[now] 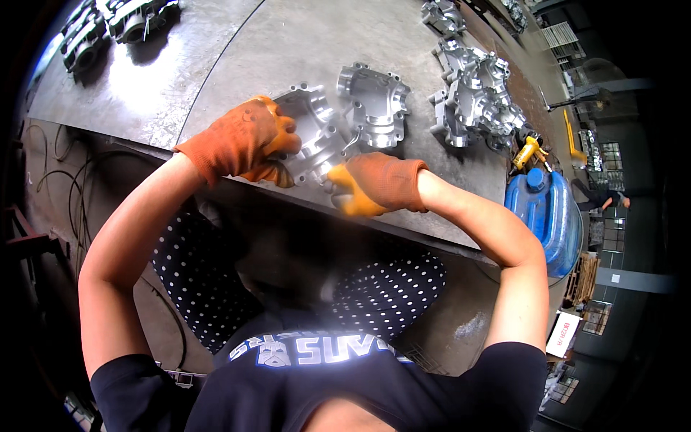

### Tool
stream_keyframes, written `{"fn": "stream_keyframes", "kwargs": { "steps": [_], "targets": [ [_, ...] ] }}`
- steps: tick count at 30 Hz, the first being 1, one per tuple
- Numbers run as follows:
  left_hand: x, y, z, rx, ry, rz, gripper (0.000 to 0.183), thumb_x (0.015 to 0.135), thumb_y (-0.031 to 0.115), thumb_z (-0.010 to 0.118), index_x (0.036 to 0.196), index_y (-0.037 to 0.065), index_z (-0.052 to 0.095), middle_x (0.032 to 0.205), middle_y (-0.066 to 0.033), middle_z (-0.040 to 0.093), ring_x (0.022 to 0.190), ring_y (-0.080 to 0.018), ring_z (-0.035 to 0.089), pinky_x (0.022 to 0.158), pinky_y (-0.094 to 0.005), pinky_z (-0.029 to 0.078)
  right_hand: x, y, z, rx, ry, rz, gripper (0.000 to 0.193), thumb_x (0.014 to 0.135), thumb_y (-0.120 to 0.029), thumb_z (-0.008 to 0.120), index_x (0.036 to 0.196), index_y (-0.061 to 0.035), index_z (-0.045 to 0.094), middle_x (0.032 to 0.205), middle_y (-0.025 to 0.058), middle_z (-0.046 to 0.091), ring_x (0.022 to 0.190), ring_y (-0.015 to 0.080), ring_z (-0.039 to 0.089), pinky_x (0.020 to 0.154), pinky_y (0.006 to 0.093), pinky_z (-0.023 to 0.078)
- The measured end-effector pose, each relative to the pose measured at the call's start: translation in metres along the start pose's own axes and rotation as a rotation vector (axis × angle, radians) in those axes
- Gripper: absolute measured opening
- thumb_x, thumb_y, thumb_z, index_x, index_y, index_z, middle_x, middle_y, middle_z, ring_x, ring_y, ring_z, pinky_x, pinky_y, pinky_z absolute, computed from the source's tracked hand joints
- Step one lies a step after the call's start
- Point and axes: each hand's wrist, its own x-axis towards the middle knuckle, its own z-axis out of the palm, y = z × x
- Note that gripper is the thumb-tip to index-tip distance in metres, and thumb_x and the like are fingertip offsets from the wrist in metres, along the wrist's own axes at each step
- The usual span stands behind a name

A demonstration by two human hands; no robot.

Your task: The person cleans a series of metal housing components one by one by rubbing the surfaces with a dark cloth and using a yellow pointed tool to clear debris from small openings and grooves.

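A silver metal casting with bolt bosses along its rim lies at the near edge of the metal table. My left hand, in an orange work glove, is closed around the casting's left side. At its near right corner, my right hand wears a matching glove with yellowish fingers. Those fingers are curled and smeared by motion; a thin, dark sliver shows just above them, but what they hold cannot be made out. A second, similar casting rests just beyond, to the right.
Several more castings are grouped at the right of the table, and darker ones stand far left. A yellow tool and a blue plastic jerrycan are at the right edge. Cables hang at left. Another person is far right.
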Motion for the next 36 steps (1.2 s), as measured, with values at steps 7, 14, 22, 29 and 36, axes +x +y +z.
{"fn": "stream_keyframes", "kwargs": {
  "steps": [7,14,22,29,36],
  "targets": [
    [0.007,-0.004,0.005,0.048,-0.035,-0.004,0.039,0.071,0.044,0.081,0.092,0.014,0.066,0.091,-0.0049,0.063,0.092,-0.0294,0.064,0.084,-0.0415,0.049,0.009,0.0,0.039,0.537,0.336,-0.591,0.041,0.086,-0.012,0.065,0.125,0.0002,0.062,0.099,0.0129,0.069,0.095,0.0186,0.065,0.087,0.0357,0.051],
    [-0.036,-0.015,-0.023,0.267,0.089,-0.223,0.086,0.061,0.03,0.089,0.14,0.021,0.056,0.155,-0.0075,0.046,0.15,-0.0323,0.033,0.125,-0.0491,0.025,-0.01,0.054,0.05,0.693,0.568,0.157,0.027,0.097,-0.021,0.065,0.117,-0.0036,0.064,0.08,-0.0003,0.062,0.064,0.006,0.055,0.053,0.0254,0.045],
    [-0.037,0.025,0.018,0.271,0.266,-0.256,0.038,0.073,0.031,0.08,0.106,0.018,0.067,0.132,-0.008,0.06,0.138,-0.0285,0.046,0.122,-0.0498,0.03,0.043,0.115,0.007,0.227,0.903,0.459,0.052,0.087,-0.037,0.066,0.129,-0.0067,0.064,0.119,0.0263,0.069,0.107,0.0417,0.068,0.09,0.0449,0.054],
    [0.002,0.117,0.075,0.025,0.538,-0.351,0.049,0.072,0.026,0.081,0.117,0.011,0.068,0.117,-0.0089,0.068,0.114,-0.0305,0.062,0.113,-0.0493,0.041,-0.002,0.082,0.002,0.406,0.925,0.35,0.027,0.094,-0.02,0.059,0.113,0.0003,0.061,0.092,0.0155,0.07,0.083,0.0237,0.067,0.073,0.0378,0.053],
    [0.014,0.132,0.075,0.087,0.545,-0.483,0.043,0.072,0.038,0.081,0.101,0.009,0.069,0.102,-0.01,0.066,0.106,-0.0332,0.062,0.107,-0.0502,0.043,-0.048,0.06,0.077,0.116,0.89,0.321,0.026,0.083,-0.013,0.065,0.108,-0.0075,0.064,0.097,0.0215,0.071,0.095,0.0418,0.069,0.079,0.0457,0.055]
  ]
}}
